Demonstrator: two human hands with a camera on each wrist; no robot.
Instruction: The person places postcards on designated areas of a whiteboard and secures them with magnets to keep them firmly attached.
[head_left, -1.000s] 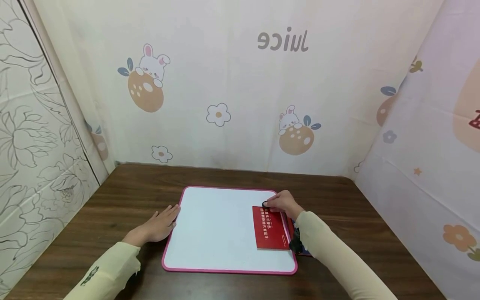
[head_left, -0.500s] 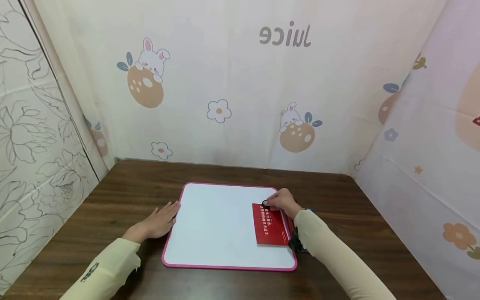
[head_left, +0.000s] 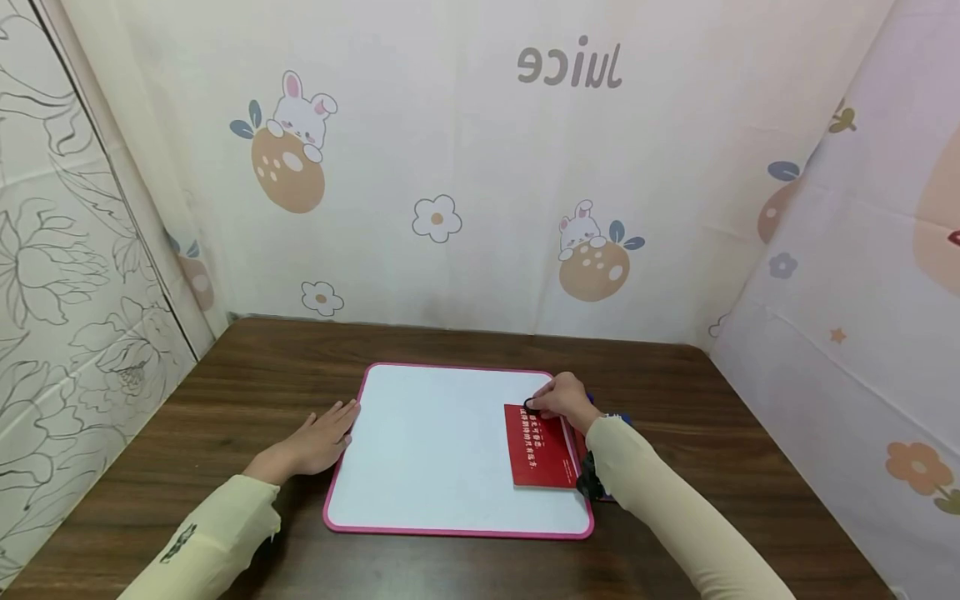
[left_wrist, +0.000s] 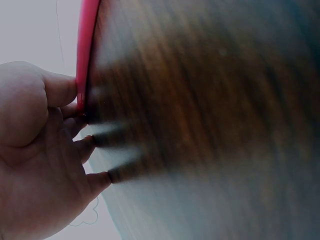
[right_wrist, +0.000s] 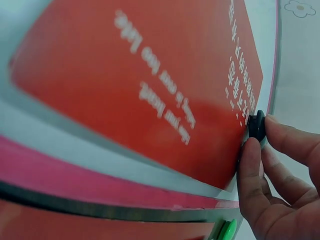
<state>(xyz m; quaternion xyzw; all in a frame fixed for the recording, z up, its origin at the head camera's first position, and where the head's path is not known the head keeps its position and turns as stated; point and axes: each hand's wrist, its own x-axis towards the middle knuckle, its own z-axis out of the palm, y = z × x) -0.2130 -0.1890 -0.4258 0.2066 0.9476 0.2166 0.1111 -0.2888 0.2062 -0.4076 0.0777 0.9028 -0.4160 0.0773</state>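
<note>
A whiteboard [head_left: 435,450] with a pink frame lies on the dark wooden table. Near its right edge is a red card [head_left: 546,462] printed with white lettering. My right hand [head_left: 564,398] pinches a black round magnet [right_wrist: 257,126] between thumb and fingertips, right at the far edge of the card. My left hand [head_left: 318,437] rests at the board's left edge with its fingers extended. In the left wrist view, the thumb of this hand [left_wrist: 35,150] is against the pink frame [left_wrist: 87,45] and the fingertips reach down to the wood.
Right of the board, partly hidden under the right sleeve [head_left: 667,508], lies a blue-edged item [head_left: 624,421]. The right wrist view shows a green round piece [right_wrist: 228,230] beside a red surface [right_wrist: 100,225] below the frame. A printed curtain [head_left: 465,167] hangs behind the table.
The head view has tilted slightly, so everything sits a little higher in the picture. Both hands, the card and the magnet keep their places on the board.
</note>
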